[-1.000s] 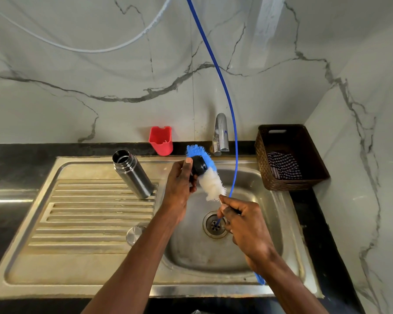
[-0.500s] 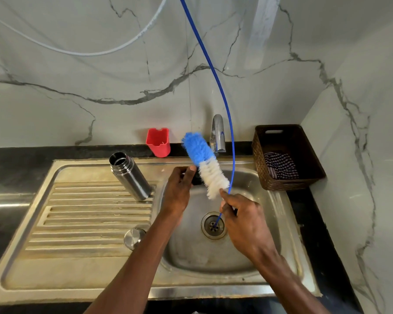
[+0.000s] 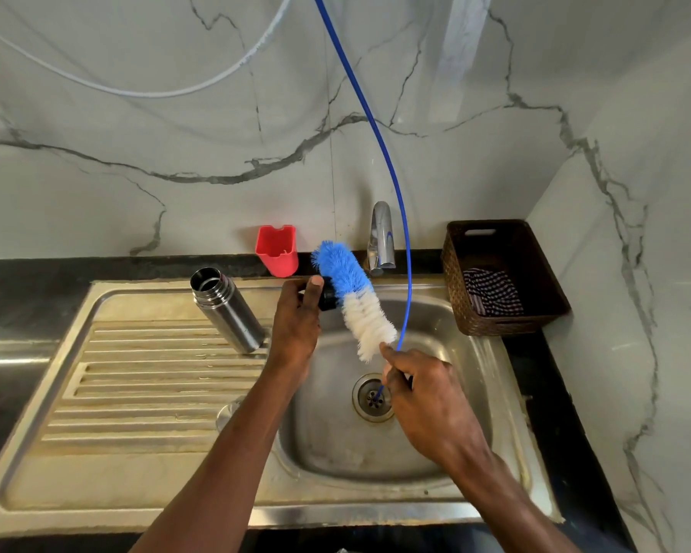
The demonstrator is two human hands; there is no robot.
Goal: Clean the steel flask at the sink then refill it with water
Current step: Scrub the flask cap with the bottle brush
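The open steel flask [image 3: 227,309] stands on the drainboard at the left of the basin, its mouth uncovered. My left hand [image 3: 296,321] holds a small black stopper [image 3: 327,299] over the basin's back edge. My right hand [image 3: 423,393] grips the handle of a bottle brush [image 3: 354,297] with blue and white bristles. The bristles lie against the black stopper and point up and to the left. A round steel cap [image 3: 228,415] lies on the drainboard, partly hidden by my left forearm.
The steel sink [image 3: 475,377] has its drain [image 3: 372,397] in the middle, and a chrome tap [image 3: 380,237] behind. A blue hose [image 3: 391,169] hangs down into the basin. A red holder [image 3: 277,250] stands at the wall. A brown basket [image 3: 535,273] holds a checked cloth at the right.
The brush has slid further up past the black stopper, so the stopper now lies at the blue-white join rather than near the blue tip. Both hands stayed over the basin.
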